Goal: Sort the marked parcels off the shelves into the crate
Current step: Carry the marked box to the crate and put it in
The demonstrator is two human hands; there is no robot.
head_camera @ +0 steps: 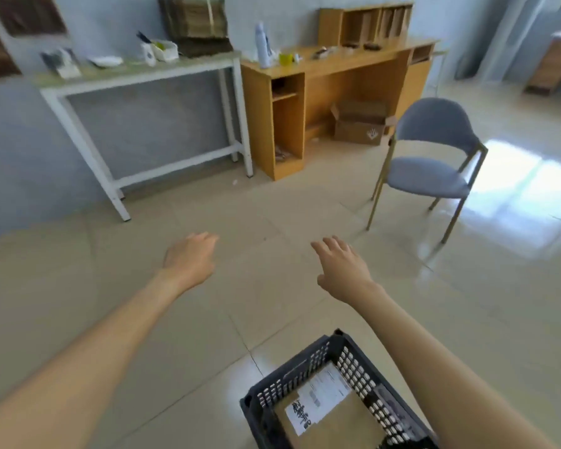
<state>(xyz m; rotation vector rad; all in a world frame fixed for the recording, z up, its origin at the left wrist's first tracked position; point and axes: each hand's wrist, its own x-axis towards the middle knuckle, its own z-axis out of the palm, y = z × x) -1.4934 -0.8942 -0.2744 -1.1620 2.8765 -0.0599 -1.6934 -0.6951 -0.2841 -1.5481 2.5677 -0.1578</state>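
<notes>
From the head camera, both bare arms reach forward over the tiled floor (272, 205) and neither hand holds anything. The left hand (190, 259) hangs palm down with its fingers loosely bent. The right hand (344, 270) is spread, fingers straight and apart. Near the bottom edge, just under the right forearm, a black perforated crate (292, 371) stands on the floor. A flat brown parcel (347, 419) with a white printed label lies inside it. Both hands are well apart from the crate, farther out over bare tiles. At the far left a white bench (136, 76) stands against the wall carrying small blurred items. Just right of it is a wooden bench (337, 66) with a set of cubby shelves (366, 25) on top and an open cardboard box (360, 124) on the floor beneath. A blue-grey chair (431, 157) stands on the right, near the wooden bench.
</notes>
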